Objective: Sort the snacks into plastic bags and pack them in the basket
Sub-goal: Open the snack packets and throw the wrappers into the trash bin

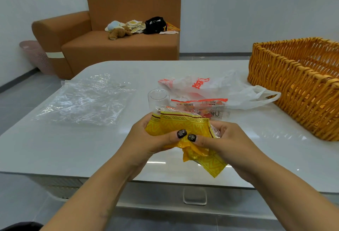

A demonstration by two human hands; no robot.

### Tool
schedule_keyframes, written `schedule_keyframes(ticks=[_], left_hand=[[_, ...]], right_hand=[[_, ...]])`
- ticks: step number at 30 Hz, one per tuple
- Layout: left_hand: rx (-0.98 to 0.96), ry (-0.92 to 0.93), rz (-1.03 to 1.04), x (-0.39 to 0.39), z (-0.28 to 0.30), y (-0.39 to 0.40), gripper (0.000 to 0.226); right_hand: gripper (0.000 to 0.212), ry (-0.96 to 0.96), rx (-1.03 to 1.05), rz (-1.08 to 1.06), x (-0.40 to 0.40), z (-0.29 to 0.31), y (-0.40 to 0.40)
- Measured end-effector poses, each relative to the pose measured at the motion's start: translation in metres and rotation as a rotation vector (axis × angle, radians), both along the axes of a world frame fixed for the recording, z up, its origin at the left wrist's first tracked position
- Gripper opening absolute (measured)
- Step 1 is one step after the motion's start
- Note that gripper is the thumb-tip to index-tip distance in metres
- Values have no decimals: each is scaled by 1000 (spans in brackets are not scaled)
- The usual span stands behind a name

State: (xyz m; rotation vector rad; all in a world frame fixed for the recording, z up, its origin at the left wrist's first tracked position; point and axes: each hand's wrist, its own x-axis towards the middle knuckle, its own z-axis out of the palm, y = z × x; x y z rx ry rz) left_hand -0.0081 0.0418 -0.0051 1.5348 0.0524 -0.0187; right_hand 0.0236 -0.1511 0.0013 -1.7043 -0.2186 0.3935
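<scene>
Both hands hold a yellow patterned plastic bag [185, 126] just above the table's near edge. My left hand [152, 137] grips its left side, thumb on the front. My right hand [218, 139] pinches its right side and crumpled lower part, which hangs down below the hands. Behind the bag lies a red and clear snack packet [201, 104]. A white plastic bag with red print [216, 87] lies further back. A clear plastic bag [86, 100] is spread flat at the left. The woven orange basket [297, 80] stands at the right.
A clear glass [158, 97] stands just behind my hands on the white glossy table [73, 148]. Beyond the table are a brown sofa [117, 47] with toys and a black bag, and a pink bin [34, 54] at the far left.
</scene>
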Motion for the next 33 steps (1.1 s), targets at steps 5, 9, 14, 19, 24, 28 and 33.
schedule_keyframes(ticks=[5, 9, 14, 19, 24, 28, 33], left_hand=[[132, 3, 44, 3, 1, 7, 60], [239, -12, 193, 6, -3, 12, 52], [477, -162, 324, 4, -5, 4, 38], [631, -257, 290, 3, -11, -3, 27], [684, -223, 264, 6, -12, 0, 25], [505, -99, 164, 7, -7, 7, 25], [324, 38, -108, -1, -4, -5, 9]], right_hand=[[19, 63, -26, 47, 1, -4, 1], [18, 165, -54, 42, 8, -3, -3], [11, 160, -77, -95, 6, -6, 1], [16, 115, 8, -83, 0, -3, 6], [28, 99, 206, 178, -5, 10, -1], [46, -91, 72, 297, -6, 7, -7], [17, -350, -199, -61, 2, -4, -3]])
